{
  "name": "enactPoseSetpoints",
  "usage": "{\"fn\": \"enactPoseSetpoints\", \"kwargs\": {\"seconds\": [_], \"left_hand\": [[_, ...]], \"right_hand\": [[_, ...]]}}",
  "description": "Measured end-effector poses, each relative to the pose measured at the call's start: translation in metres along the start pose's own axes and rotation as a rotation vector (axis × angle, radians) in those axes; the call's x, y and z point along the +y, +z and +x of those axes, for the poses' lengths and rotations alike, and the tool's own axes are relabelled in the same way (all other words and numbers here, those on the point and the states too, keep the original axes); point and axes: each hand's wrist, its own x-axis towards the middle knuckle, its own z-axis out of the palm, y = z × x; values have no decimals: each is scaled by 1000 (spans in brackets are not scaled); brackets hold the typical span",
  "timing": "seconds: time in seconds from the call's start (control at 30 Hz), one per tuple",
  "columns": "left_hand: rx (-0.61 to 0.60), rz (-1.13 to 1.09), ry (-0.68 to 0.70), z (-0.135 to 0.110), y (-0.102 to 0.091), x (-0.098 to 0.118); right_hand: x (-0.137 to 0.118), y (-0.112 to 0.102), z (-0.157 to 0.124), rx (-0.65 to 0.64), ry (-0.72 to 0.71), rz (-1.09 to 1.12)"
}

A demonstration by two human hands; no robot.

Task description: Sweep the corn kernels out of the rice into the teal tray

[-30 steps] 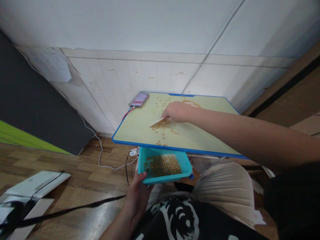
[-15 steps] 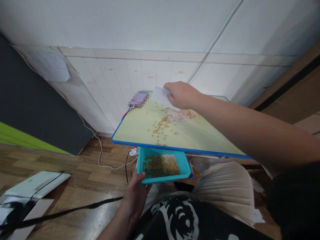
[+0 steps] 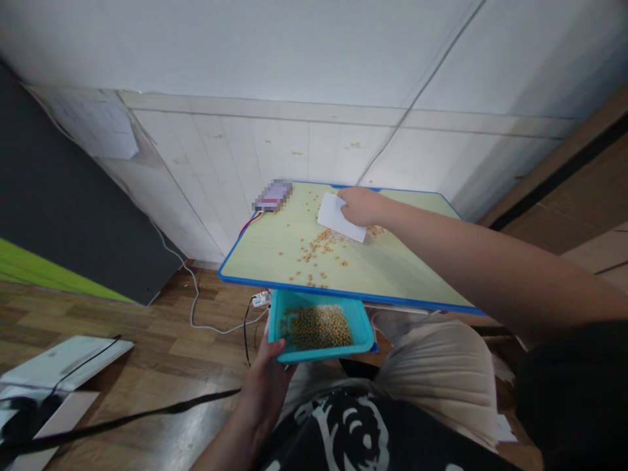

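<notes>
My left hand [image 3: 269, 369] grips the near left corner of a turquoise plastic tray [image 3: 363, 327], thumb over its rim. The tray sits just under the table's front edge and holds many yellowish beans [image 3: 324, 326] mixed with white grains. My right hand [image 3: 363, 206] pinches a white card [image 3: 338, 219], tilted over the tabletop. Loose orange-yellow beans [image 3: 314, 248] lie scattered in front of the card toward the front edge. Pale grains are partly hidden beneath the card, and a few beans show to its right.
The small table [image 3: 260, 252] has a pale yellow top with blue edging and stands against a white panelled wall [image 3: 220, 170]. A blurred-out phone-like object [image 3: 273, 195] with a red cord lies at its back left. Cables and a white plug [image 3: 261, 299] are below on the left.
My right hand has brought the card down and toward me, over the pile of grains, which it now partly covers. My left hand and the tray stay almost still.
</notes>
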Motion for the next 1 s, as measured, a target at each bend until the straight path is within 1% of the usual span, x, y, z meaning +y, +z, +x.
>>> {"fn": "enactPoseSetpoints", "kwargs": {"seconds": [0.2, 0.47, 0.73, 1.0], "left_hand": [[-9, -16, 7, 1, 1, -1], [0, -2, 13, 1, -1, -1], [15, 0, 4, 1, -1, -1], [6, 7, 8, 1, -2, -1]], "right_hand": [[-6, 7, 0, -18, -29, 13], [-10, 7, -6, -28, -41, 12], [-10, 12, -9, -19, -46, 33], [-13, 12, -19, -16, -51, 26]]}}
